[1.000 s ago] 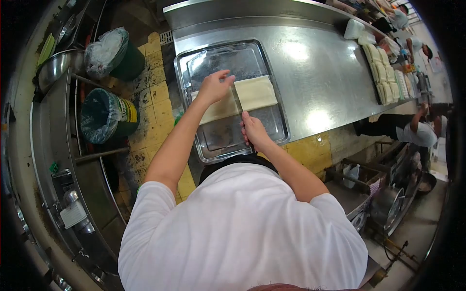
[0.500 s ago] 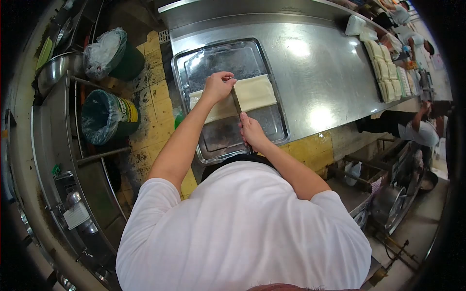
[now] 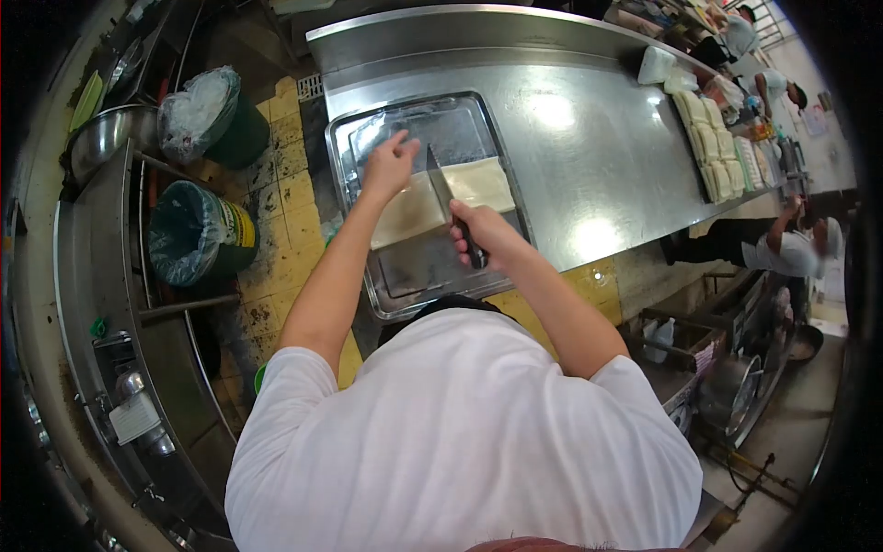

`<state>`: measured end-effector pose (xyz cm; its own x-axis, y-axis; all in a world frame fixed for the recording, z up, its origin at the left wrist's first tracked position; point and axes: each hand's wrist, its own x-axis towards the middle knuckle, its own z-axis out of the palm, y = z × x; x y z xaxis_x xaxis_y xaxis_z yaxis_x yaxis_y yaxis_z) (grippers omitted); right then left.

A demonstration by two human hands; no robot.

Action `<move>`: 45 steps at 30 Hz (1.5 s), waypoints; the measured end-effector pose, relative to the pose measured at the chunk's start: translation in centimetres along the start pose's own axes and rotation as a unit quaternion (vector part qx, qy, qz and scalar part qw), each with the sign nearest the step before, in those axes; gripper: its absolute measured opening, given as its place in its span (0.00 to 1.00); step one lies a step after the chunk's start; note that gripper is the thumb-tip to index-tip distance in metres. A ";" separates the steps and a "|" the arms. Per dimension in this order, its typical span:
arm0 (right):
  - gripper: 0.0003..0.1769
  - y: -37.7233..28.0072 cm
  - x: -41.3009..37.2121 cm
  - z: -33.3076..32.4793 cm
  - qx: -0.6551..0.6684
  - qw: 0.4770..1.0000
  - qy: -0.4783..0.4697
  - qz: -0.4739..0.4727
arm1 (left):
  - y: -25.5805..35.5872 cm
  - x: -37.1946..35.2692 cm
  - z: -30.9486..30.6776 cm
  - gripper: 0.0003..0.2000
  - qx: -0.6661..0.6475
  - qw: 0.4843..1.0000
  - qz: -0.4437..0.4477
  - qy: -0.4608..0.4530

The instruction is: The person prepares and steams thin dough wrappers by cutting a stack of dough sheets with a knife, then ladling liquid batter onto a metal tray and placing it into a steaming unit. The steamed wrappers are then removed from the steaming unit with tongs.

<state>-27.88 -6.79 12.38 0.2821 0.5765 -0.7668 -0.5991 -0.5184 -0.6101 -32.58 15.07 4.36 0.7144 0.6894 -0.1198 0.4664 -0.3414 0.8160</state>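
Steel counter (image 3: pixel 570 156), yellow-tiled floor (image 3: pixel 299 221); right hand (image 3: pixel 483 232) grips knife (image 3: pixel 438 180), left hand (image 3: pixel 389 168) half-open, empty.

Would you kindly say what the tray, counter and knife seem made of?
Tray: shiny metal, perhaps steel, by its bright highlights. Counter: satin metal, likely stainless steel, by its soft glare. Knife: probably steel, by its grey blade; dark handle unclear.

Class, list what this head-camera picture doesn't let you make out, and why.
All in the head view:
- Dough directly beneath the knife: blade covers it.
- Near edge of the tray: partly hidden by black clothing.
- Wording on the yellow label: too small.
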 end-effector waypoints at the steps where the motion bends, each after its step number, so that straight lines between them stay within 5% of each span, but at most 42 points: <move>1: 0.22 -0.8 -0.7 -0.1 0.019 1.000 -0.013 0.006 | -1.2 -0.2 -0.6 0.22 -0.059 0.997 0.007 0.044; 4: 0.18 -1.3 -3.0 -1.1 0.002 0.999 -0.031 0.009 | -4.8 -2.1 -3.2 0.22 -0.133 0.985 0.005 0.113; 7: 0.12 2.5 -2.8 -3.8 -0.194 0.977 -0.066 -0.058 | -9.3 -5.6 -5.3 0.19 -0.174 0.974 -0.017 0.147; 9: 0.14 6.8 -0.7 -6.2 -0.452 0.857 0.028 -0.244 | -10.9 -7.8 -6.2 0.18 -0.198 0.968 -0.029 0.155; 10: 0.14 7.8 -0.3 -6.5 -0.452 0.857 0.029 -0.244 | -11.3 -8.9 -6.6 0.17 -0.187 0.969 -0.054 0.152; 13: 0.21 10.0 0.5 -6.9 -0.608 0.720 0.095 -0.319 | -12.4 -10.3 -6.6 0.17 -0.168 0.973 -0.085 0.135; 16: 0.21 10.4 1.4 -6.6 -0.656 0.674 0.065 -0.333 | -13.0 -11.2 -6.0 0.17 -0.155 0.977 -0.091 0.115; 23: 0.20 9.4 3.5 -6.6 -0.667 0.655 0.061 -0.350 | -12.0 -12.4 -5.3 0.15 -0.151 0.976 -0.082 0.135; 27: 0.19 3.0 6.1 -6.5 -0.570 0.736 0.100 -0.351 | -11.5 -13.7 -5.0 0.15 -0.140 0.974 -0.083 0.159; 33: 0.21 -5.7 14.0 -8.3 -0.639 0.653 0.081 -0.399 | -9.4 -15.5 -4.4 0.14 -0.112 0.973 -0.093 0.180; 35: 0.21 -7.1 17.5 -8.5 -0.753 0.603 -0.013 -0.263 | -9.2 -16.3 -3.4 0.14 -0.103 0.970 -0.078 0.204; 39: 0.22 -7.8 21.3 -9.0 -0.809 0.551 -0.070 -0.193 | -7.7 -18.9 -2.9 0.13 -0.105 0.962 -0.092 0.235; 45: 0.23 -9.9 18.0 -5.7 -0.798 0.550 -0.159 -0.191 | -7.3 -23.2 -3.6 0.14 -0.071 0.943 -0.168 0.277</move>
<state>-12.57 5.13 3.47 -0.1373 0.7855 -0.6035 0.9492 -0.0698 -0.3069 -54.40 3.88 3.20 0.1368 0.9852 -0.1035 0.5160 0.0183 0.8564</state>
